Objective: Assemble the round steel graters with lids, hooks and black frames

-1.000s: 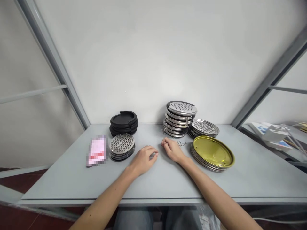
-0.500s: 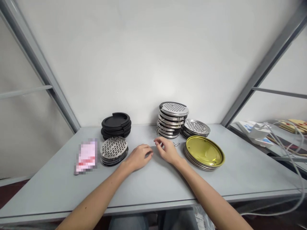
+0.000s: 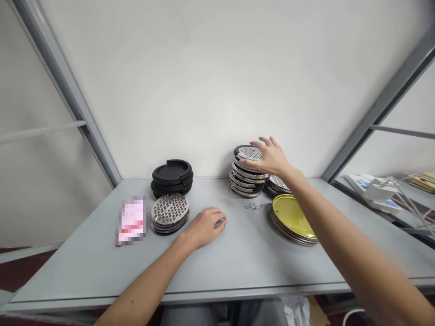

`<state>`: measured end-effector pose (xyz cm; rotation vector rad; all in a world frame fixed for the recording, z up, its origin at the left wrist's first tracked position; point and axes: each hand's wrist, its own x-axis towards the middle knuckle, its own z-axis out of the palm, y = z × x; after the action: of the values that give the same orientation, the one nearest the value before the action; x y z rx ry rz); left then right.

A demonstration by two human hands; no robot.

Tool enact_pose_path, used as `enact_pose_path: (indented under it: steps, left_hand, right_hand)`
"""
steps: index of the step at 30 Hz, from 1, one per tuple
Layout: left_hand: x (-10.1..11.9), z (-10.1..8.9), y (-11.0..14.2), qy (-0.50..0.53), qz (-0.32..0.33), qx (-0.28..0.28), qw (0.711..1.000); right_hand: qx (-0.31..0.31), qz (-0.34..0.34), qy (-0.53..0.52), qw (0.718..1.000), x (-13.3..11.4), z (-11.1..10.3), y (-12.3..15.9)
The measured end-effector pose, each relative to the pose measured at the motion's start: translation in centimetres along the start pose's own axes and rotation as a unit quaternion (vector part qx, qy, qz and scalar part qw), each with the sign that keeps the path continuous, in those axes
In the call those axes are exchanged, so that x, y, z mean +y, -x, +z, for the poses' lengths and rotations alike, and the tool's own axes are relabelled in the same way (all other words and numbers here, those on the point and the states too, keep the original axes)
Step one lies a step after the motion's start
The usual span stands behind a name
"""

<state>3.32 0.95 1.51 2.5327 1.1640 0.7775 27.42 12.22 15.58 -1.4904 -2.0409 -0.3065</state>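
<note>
Grey table [image 3: 238, 267]: I see it bearing every item below.
Left hand [image 3: 205, 226]: on the table, nearer than the tall stack [image 3: 247, 177] and left of it; loosely curled, contents, if any, I cannot tell.
Pink packet [image 3: 132, 222], blurred: far left of the tall stack, nearer.
Gold-topped stack [image 3: 292, 219] of round metal pieces: nearer than the tall stack, to its right.
Perforated metal discs [image 3: 170, 212], piled: left of the tall stack, nearer.
Bent wire piece [image 3: 252, 207]: just before the tall stack.
Black round pieces [image 3: 172, 176], stacked: left of the tall stack.
Silver discs [image 3: 277, 184]: beside the tall stack, right.
Right hand [image 3: 272, 158]: at the tall stack's top, fingers spread, grasping nothing; contact I cannot tell.
</note>
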Motion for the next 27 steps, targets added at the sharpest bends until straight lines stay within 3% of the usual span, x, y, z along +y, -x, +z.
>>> enact_pose_path:
  steps: [3,5,17,27]
  left_hand:
    - [-0.2,0.0,0.1,0.001,-0.001,0.003,1.000]
    - [-0.4,-0.1,0.1,0.001,0.000,0.006,1.000]
    - [-0.4,-0.2,0.2,0.001,0.005,0.008,1.000]
    - [-0.4,-0.4,0.4,0.003,0.000,0.017,1.000]
  right_hand:
    - [-0.141,0.035,0.031,0.989,1.0,0.4,-1.2]
    - [-0.153,0.031,0.038,0.987,1.1,0.7,-1.1]
    - [-0.052,-0.075,-0.008,0.996,1.4,0.7,0.3]
    - [0.068,-0.074,-0.144,0.984,2.9,0.4,1.7]
